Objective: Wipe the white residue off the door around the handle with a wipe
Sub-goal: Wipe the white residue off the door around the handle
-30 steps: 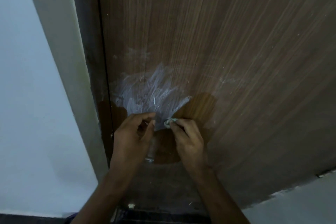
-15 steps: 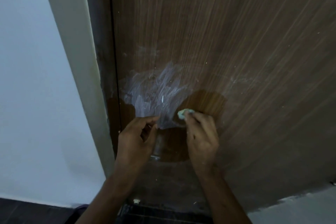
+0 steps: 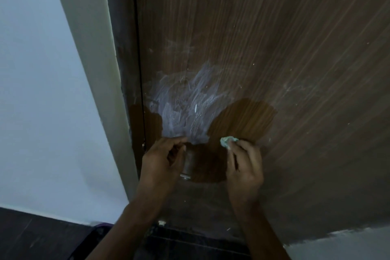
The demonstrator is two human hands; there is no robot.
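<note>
A brown wood-grain door (image 3: 274, 48) fills the view. A smeared patch of white residue (image 3: 187, 110) sits just above the metal handle (image 3: 187, 164). Darker, wet-looking areas lie to the right of the patch and below it. My right hand (image 3: 244, 167) pinches a small crumpled pale-green wipe (image 3: 228, 142) against the door at the lower right edge of the residue. My left hand (image 3: 162, 162) curls around the handle, which is mostly hidden behind its fingers.
A pale door frame (image 3: 92, 69) and a white wall (image 3: 38, 91) stand to the left. Dark floor (image 3: 42, 238) runs along the bottom. A white painted strip (image 3: 348, 243) shows at the lower right.
My right hand has slid the wipe to the right, from the bottom tip of the white patch onto the darker wet area. The left hand stays at the handle.
</note>
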